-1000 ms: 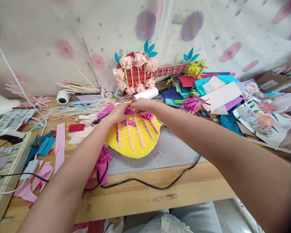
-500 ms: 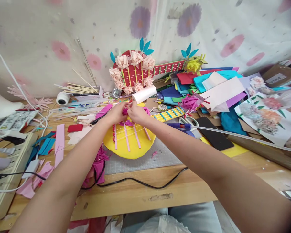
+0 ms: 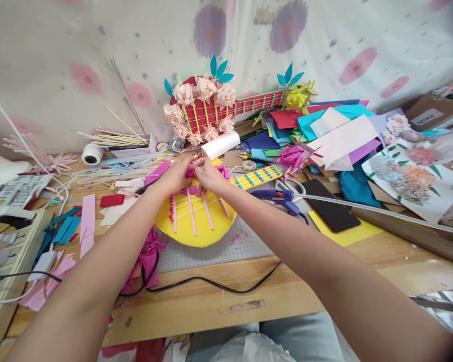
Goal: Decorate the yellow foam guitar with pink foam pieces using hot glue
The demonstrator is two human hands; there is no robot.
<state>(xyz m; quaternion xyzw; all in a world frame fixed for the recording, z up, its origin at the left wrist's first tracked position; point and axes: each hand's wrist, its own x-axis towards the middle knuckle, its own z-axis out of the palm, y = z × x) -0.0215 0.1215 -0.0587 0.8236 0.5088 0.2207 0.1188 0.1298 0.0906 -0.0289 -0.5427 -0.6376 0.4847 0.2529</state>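
Observation:
A yellow craft guitar [image 3: 181, 229] lies on the grey cutting mat [image 3: 249, 246], with pink strips and thin white strings across its round body. My left hand [image 3: 178, 176] and my right hand [image 3: 209, 177] meet over the body's far edge. Both have fingers closed on magenta crepe paper [image 3: 191, 172], mostly hidden by the fingers. More magenta paper shows just right of my right hand. The blue-striped neck [image 3: 258, 176] points right, ending near a magenta paper flower [image 3: 291, 157].
Behind stands a red craft guitar [image 3: 207, 113] with pale pink flowers. To the right are a blue glue gun [image 3: 277, 196], scissors [image 3: 296, 187], a phone [image 3: 331, 206] and coloured paper [image 3: 343, 136]. A power strip [image 3: 18, 261] sits left; a black cable [image 3: 219, 285] crosses the front.
The whole view has shifted slightly, so things appear a little farther left. Both hands stay together at the guitar's far edge, with small finger movements.

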